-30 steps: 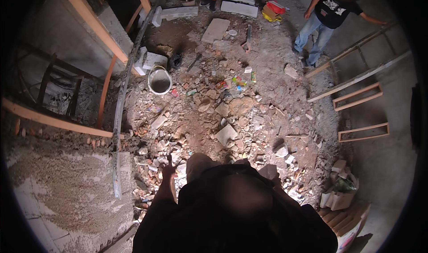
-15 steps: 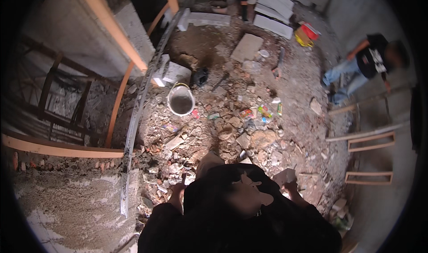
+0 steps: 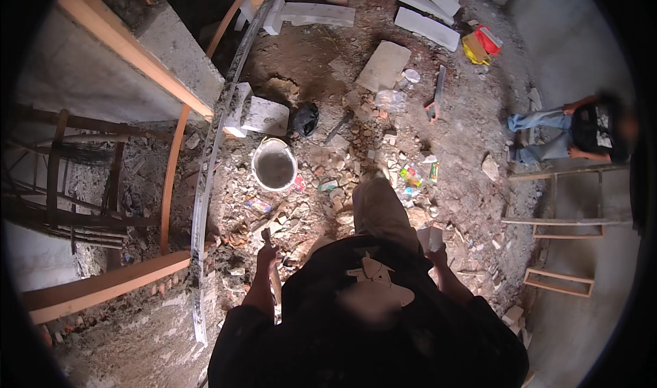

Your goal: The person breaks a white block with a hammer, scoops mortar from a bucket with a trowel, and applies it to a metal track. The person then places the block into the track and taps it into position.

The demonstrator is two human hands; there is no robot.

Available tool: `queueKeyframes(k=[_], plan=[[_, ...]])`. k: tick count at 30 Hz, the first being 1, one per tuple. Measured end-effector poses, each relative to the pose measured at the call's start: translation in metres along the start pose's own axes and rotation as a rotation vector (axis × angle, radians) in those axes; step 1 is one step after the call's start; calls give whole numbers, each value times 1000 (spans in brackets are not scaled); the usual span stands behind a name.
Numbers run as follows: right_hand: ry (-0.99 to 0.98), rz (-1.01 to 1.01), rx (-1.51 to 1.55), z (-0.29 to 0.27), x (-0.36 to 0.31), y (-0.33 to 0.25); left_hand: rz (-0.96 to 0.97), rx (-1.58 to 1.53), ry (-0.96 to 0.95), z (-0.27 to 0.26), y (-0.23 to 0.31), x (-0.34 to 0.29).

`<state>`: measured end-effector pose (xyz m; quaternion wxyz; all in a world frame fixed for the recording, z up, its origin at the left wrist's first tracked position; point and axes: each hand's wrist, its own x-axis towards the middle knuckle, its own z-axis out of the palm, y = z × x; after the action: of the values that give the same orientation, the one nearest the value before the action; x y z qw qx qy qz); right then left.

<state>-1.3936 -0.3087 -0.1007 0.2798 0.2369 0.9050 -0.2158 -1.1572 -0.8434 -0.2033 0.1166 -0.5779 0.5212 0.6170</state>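
My left hand (image 3: 266,256) is closed round a narrow tool (image 3: 276,285) with a pale, wooden-looking handle. A short end of it sticks out above the fist; its exact kind is unclear. On the other side, my right hand (image 3: 436,256) grips a flat grey plate-like piece (image 3: 429,238), possibly a trowel blade, with its handle hidden. Both hands hang beside my dark shirt, above the rubble. One leg in light trousers (image 3: 384,213) is stretched forward. Ahead and to the left stands a white bucket (image 3: 275,165) with grey contents, apart from both hands.
Broken bricks and stones (image 3: 315,217) cover the floor. A long metal straightedge (image 3: 205,217) runs along the left, beside an orange wooden frame (image 3: 106,285). Further off lie a handsaw (image 3: 436,94), a black bag (image 3: 306,119) and white blocks (image 3: 428,29). At the right wall is another person (image 3: 582,131).
My leg has swung forward, and the bucket and rubble appear nearer. Both hands still hold their things. The person at the right has shifted posture; another person at the far end has left view.
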Motion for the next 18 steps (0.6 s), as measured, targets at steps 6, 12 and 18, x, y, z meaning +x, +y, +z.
queueKeyframes(k=[6, 12, 18], plan=[[-177, 164, -134, -5, 121, -46, -53, 62, 62, 67, 63, 34], [-210, 299, -279, -54, 242, -164, -149, 657, 109, 140, 198, 59], [-101, 52, -295, -131, 352, -335, 16, 113, 23, 207, 312, 121]])
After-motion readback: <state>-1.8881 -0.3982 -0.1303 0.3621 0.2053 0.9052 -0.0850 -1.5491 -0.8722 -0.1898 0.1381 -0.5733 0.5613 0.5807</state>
